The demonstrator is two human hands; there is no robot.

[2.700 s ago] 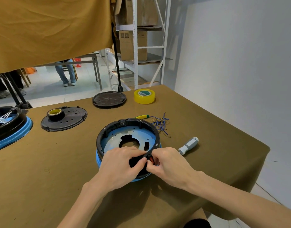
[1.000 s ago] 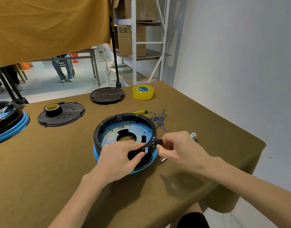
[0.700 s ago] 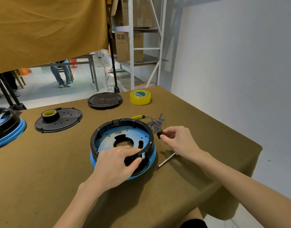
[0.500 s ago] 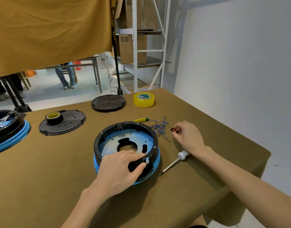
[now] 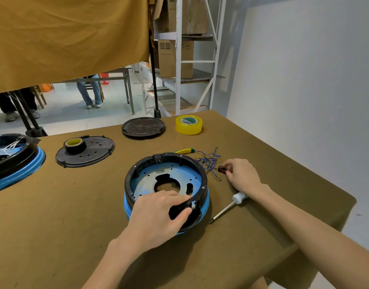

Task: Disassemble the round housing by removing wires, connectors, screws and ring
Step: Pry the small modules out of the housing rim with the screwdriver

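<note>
Now grip round black-and-blue plastic housing [image 5: 166, 184] rigidly: left hand [image 5: 158, 213] clasps near rim. Right hand [image 5: 241, 176] pinches small red-black connector [image 5: 221, 169]; light, release beside blue wires [image 5: 207, 163].

- The right hand [image 5: 243, 176] has come off the round housing [image 5: 166, 189], where both hands were working together at the near rim moments ago.
- It now sits out on the table [image 5: 54, 226], right beside the loose blue wires [image 5: 208, 163].
- A small black-and-red connector [image 5: 221, 169] is pinched in its fingertips, down at the table surface; earlier it was at the housing's rim.
- The screwdriver [image 5: 229, 207] lies with its shaft in full view, its handle partly under the right wrist.
</note>
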